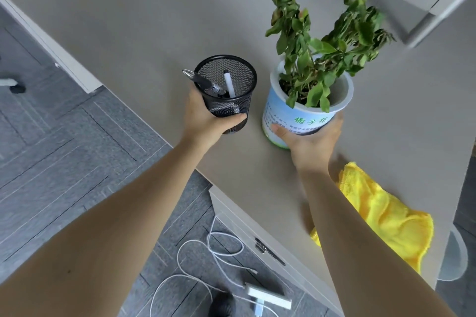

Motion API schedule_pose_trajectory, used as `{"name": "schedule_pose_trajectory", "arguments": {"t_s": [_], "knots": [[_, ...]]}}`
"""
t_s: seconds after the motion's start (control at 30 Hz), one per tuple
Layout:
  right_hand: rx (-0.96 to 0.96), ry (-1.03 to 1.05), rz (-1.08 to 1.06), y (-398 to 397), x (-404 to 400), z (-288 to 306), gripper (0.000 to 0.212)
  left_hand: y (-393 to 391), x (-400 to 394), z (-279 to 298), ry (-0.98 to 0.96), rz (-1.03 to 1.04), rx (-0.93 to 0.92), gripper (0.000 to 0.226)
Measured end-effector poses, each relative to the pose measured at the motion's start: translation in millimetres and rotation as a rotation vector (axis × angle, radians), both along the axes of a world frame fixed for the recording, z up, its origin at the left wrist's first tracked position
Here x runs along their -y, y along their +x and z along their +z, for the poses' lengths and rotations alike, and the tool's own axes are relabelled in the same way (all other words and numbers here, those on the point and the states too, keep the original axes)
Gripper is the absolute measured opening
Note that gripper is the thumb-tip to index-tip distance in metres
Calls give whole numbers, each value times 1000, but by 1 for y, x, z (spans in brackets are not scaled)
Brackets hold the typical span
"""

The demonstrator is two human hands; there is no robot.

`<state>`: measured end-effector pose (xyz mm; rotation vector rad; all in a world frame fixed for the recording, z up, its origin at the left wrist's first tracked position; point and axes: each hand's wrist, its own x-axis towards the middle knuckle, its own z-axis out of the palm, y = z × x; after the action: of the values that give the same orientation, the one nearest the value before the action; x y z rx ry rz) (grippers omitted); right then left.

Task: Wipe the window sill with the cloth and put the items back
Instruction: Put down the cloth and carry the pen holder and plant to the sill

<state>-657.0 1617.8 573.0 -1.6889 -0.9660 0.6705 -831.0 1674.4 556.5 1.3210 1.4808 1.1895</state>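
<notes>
My left hand (206,118) grips a black mesh pen holder (228,85) from its near side; two pens stand inside it. A white and blue plant pot (304,108) with drooping green leaves is held at its base by my right hand (311,139). Both items sit side by side over the beige window sill (154,20). The yellow cloth (386,213) lies crumpled on the sill at the lower right, partly hidden behind my right forearm.
The sill's front edge runs diagonally from upper left to lower right, with grey patterned floor (64,149) below. White cables and a power strip (268,296) lie on the floor. A white window frame and handle (432,18) stand at the upper right.
</notes>
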Motion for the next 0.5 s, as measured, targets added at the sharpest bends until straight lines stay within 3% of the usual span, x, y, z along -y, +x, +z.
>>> {"name": "schedule_pose_trajectory", "arguments": {"t_s": [0.27, 0.5], "knots": [[-65, 42, 16, -6, 13, 13, 94, -2, 31, 16, 8, -43, 108, 81], [-95, 148, -37, 14, 66, 60, 93, 14, 69, 54, -10, -147, 113, 79]]}}
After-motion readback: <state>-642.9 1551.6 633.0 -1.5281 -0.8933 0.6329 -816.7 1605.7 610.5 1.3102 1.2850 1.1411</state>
